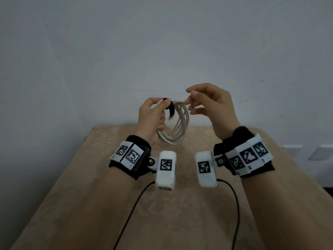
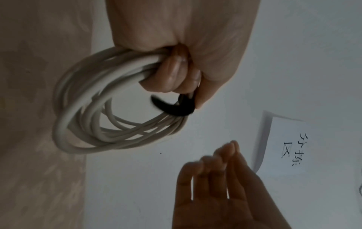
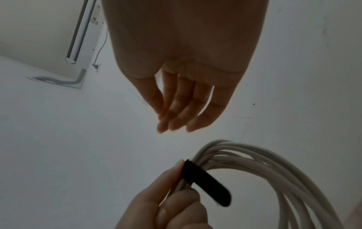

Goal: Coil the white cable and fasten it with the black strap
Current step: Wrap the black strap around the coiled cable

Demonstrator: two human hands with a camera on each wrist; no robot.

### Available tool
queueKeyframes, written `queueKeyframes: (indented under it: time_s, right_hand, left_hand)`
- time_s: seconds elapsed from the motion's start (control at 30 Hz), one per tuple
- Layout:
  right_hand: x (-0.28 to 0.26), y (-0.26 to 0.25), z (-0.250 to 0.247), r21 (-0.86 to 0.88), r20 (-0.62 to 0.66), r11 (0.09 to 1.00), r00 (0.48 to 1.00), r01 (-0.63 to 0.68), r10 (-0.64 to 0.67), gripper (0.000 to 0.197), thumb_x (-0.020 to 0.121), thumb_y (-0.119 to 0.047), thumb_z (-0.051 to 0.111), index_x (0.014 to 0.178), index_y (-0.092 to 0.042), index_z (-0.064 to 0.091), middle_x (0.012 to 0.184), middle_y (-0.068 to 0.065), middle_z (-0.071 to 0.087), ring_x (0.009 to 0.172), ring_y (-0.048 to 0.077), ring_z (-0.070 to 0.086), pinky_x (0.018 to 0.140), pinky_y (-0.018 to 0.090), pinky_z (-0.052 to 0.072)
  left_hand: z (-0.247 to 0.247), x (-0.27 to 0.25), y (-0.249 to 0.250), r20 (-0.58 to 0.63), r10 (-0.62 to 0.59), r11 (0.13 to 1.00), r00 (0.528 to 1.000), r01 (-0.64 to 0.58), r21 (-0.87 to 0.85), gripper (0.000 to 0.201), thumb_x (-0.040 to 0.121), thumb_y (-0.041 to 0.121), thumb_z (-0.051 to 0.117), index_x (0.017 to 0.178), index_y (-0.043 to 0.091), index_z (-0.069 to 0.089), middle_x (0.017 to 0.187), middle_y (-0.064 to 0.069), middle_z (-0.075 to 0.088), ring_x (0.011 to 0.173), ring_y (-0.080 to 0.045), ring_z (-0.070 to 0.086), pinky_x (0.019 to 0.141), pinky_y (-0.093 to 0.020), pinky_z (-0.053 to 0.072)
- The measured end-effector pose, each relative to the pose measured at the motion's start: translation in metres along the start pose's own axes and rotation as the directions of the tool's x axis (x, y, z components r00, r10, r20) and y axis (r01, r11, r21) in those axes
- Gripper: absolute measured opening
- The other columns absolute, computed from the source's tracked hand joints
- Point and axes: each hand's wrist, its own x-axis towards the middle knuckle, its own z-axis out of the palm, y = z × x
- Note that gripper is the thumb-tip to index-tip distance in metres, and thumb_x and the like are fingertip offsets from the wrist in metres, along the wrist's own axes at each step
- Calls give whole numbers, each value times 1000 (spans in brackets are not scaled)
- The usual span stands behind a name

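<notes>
1. Nearest me, my two forearms reach out over the tan cloth-covered table [image 1: 90, 195], each wrist wearing a black band with square printed markers and a white camera block [image 1: 165, 170], from which a thin black lead [image 1: 133, 204] trails back toward me
2. My left hand [image 1: 151, 118] is raised above the table with its fingers curled tight around one side of the white cable [image 1: 177, 130], which hangs in a bundle of several round loops clear of the cloth
3. The black strap [image 1: 171, 110] sits at the top of that coil, pinned under my left thumb, its free end sticking out loose and not yet wrapped
4. My right hand [image 1: 212, 107] hovers just beside the coil, fingers loosely bent and apart, gripping nothing, the fingertips [image 3: 176, 124] near the strap without touching it
5. Beyond both hands stands the pale wall [image 1: 162, 42]
</notes>
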Motion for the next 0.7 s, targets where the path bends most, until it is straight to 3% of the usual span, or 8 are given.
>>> queueKeyframes:
  time_s: [0.1, 0.23, 0.37, 0.5, 0.6, 0.7]
  right_hand:
    - [-1, -3, 3, -74, 49, 992, 993, -102, 106, 17, 93, -7, 54, 91, -4, 71, 58, 2, 62, 44, 13, 49, 48, 22, 46]
    - [-3, 3, 10, -187, 139, 933, 932, -306, 334, 24, 94, -16, 52, 93, -3, 73, 63, 3, 67, 43, 10, 48, 45, 20, 43]
    - [-3, 11, 15, -130, 124, 894, 888, -428, 443, 30, 96, -24, 51, 98, -1, 70, 71, 8, 72, 41, 8, 49, 44, 19, 43]
    - [-3, 14, 17, -6, 124, 872, 865, -490, 487, 31, 96, -24, 50, 102, -1, 69, 63, 4, 68, 38, 8, 39, 41, 18, 37]
    - [-2, 15, 18, 59, 137, 853, 850, -519, 508, 31, 97, -24, 49, 106, -1, 68, 55, -2, 60, 37, 6, 32, 37, 17, 31]
    - [-1, 16, 19, 139, 178, 821, 829, -554, 529, 30, 97, -23, 46, 108, -2, 65, 55, -3, 53, 36, 5, 29, 36, 17, 27]
  left_hand:
    - [0, -1, 2, -3, 42, 998, 999, -42, 47, 12, 89, 16, 62, 87, 16, 51, 41, 11, 32, 34, -4, 22, 35, -16, 17]
    - [2, -4, 4, 18, 93, 990, 995, -95, 108, 13, 89, 17, 62, 84, 18, 51, 39, 11, 33, 33, -4, 24, 36, -16, 17]
    - [7, -10, 4, 61, 193, 954, 979, -201, 220, 12, 89, 17, 63, 84, 17, 52, 43, 12, 43, 32, -1, 34, 35, -15, 26]
    - [10, -17, 6, 114, 244, 937, 963, -264, 229, 11, 90, 10, 61, 92, 8, 50, 56, 7, 53, 34, 2, 48, 36, -11, 31]
    - [10, -18, 7, 134, 238, 938, 962, -263, 226, 11, 90, 9, 60, 89, 9, 49, 42, 14, 51, 33, 2, 47, 34, -12, 29]
    - [7, -15, 5, 125, 214, 939, 969, -239, 249, 12, 89, 15, 63, 86, 14, 51, 42, 14, 48, 33, 0, 40, 34, -16, 25]
